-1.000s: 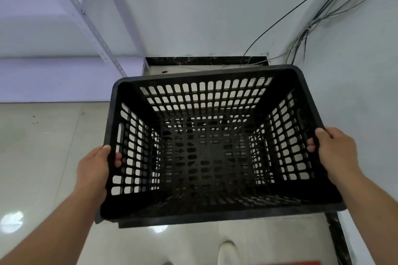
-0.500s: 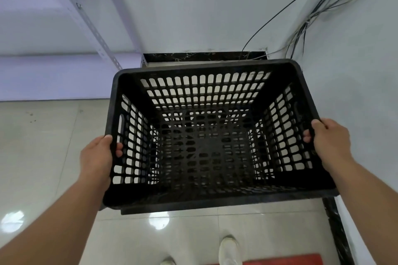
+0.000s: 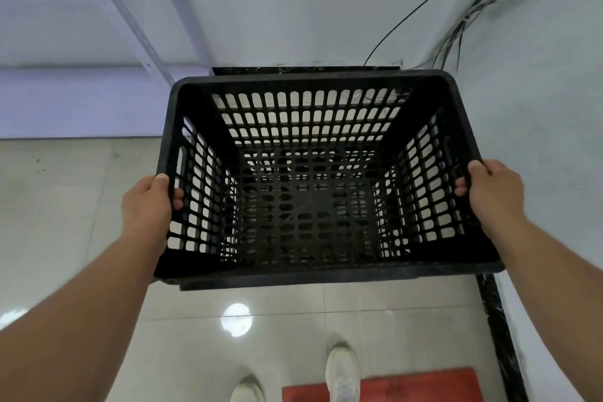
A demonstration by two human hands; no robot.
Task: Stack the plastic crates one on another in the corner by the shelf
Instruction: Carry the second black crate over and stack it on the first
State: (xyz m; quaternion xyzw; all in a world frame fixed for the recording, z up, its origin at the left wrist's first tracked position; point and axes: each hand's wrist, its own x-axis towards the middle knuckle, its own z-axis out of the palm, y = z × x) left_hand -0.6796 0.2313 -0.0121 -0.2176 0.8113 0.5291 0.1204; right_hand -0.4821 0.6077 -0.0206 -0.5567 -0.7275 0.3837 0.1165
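**Q:** What does the figure show, and where is the load?

**A:** I see one black perforated plastic crate, open side up, held in the air above the pale tiled floor. It sits in front of the far corner, with its far rim near the dark skirting strip at the foot of the wall. My left hand is clamped on the left rim, fingertips hooked through the slots. My right hand is clamped on the right rim in the same way. No second crate is in view.

**Q:** What could go wrong from here?

**A:** I judge three risks. First, the grey slotted shelf upright stands just beyond the crate's far left corner, so a drift left on the way down could catch the rim on it. Second, the bundle of dark cables hangs down the right wall close to the far right corner, where a corner of the crate might snag them. Third, the right wall lies close beside my right hand, so lowering tight against it could pinch my knuckles.

**Q:** Anything underfoot?

**A:** A red mat lies by my white shoes, and a step back could trip on its edge.
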